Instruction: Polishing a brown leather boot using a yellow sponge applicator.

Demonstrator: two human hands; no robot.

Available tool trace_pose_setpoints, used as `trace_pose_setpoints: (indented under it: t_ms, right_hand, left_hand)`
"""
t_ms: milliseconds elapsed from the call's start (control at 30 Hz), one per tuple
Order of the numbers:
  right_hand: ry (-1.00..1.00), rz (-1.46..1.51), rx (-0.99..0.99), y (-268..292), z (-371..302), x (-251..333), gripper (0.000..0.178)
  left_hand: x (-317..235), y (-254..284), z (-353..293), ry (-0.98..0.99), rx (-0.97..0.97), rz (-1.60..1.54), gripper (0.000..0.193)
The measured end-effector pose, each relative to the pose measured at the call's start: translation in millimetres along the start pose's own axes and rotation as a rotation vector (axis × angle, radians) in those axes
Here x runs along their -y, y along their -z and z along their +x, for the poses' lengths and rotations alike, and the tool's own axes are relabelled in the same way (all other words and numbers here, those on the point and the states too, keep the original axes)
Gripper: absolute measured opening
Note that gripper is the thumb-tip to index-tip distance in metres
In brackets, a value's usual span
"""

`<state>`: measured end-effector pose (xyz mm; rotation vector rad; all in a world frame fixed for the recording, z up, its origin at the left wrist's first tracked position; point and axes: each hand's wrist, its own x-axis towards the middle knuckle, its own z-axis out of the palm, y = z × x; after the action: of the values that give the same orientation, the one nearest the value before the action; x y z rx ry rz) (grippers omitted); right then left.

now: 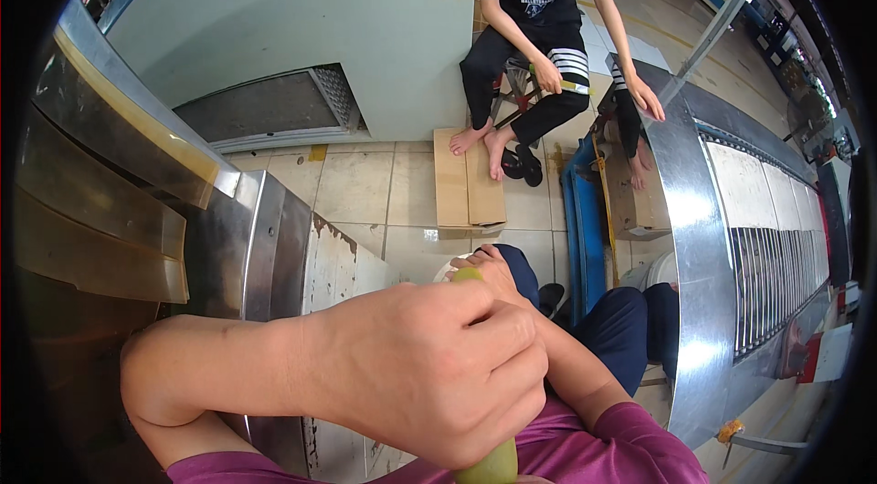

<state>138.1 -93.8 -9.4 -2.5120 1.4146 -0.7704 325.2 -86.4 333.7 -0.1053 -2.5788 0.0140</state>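
Note:
My left hand (429, 361) is raised close in front of me, its fingers wrapped round a long, smooth, yellow-green thing (493, 466). One rounded end shows beyond the thumb side, and the other reaches the lower edge; its exact kind I cannot make out. Farther down, my right hand (496, 278) lies by my dark blue trouser leg (519, 272), its fingers loosely spread and partly hidden behind my left hand. Nothing shows in it. Part of a white rounded thing (449, 268) shows beside those fingers.
A seated person (534, 5) faces me, bare feet on flattened cardboard (470, 196), a yellow-green strip-like thing (571, 87) in one hand. To the right runs a metal-edged conveyor with rollers (781, 292). A large pale machine (274, 36) and a steel-framed unit (260, 247) flank the left.

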Motion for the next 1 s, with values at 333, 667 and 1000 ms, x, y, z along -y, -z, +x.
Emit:
trace_pose_setpoints:
  t_ms: [333,667,1000]
  right_hand:
    - [-0.062,0.081,0.002,4,2,4,0.023]
    - [-0.022,0.025,-0.015,0,-2,2,0.023]
    - [-0.106,0.045,0.022,2,2,7,0.022]
  left_hand:
    - [-1,2,-2,0.01,0.024,0.064,0.028]
    - [-1,3,0,0.064,0.015,0.048,0.026]
    - [-1,0,5,0.033,0.004,0.045,0.025]
